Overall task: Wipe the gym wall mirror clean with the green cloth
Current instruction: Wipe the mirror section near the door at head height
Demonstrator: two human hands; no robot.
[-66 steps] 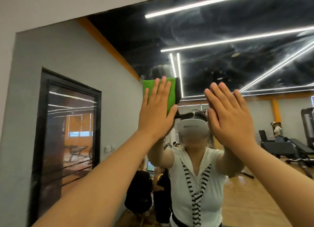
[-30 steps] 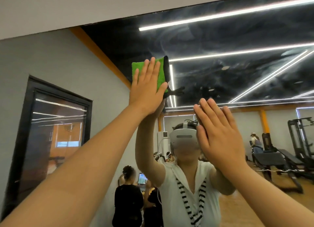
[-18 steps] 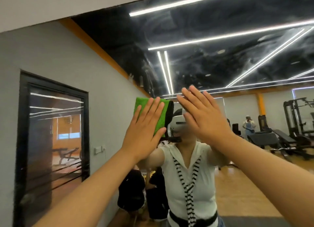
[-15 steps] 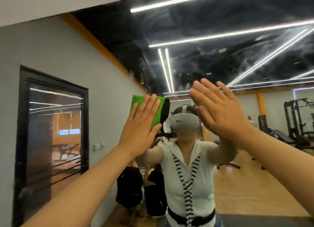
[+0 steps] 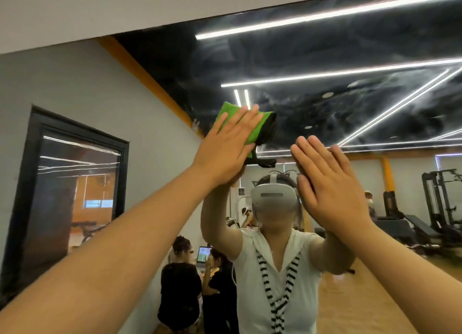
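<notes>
We find no brand or label. The only likely writing is on a laptop screen (image 5: 203,253) reflected low in the mirror (image 5: 325,46), and it is too small to read.

The green cloth (image 5: 261,127) is folded into a thick pad. Its face is bright green and slightly fuzzy, with a black layer showing along its right side and a black tag or corner hanging under it. It lies flat against the glass, well below the mirror's top edge.

The left grip (image 5: 225,151) presses the cloth to the mirror. Its fingers are straight and close together and point up and to the right across the green face, so it pinches nothing. The right grip (image 5: 330,183) is raised beside it, lower and to the right, apart from the cloth. Its palm faces the glass and its fingers are straight and slightly spread. We cannot tell whether it touches the mirror.

Pale hazy smears show on the glass over the dark reflected ceiling, between the white light strips (image 5: 325,16). The reflection also shows a white headset (image 5: 272,197), a white top with a striped scarf, a dark door (image 5: 75,188) on the left and gym machines (image 5: 440,198) on the right.
</notes>
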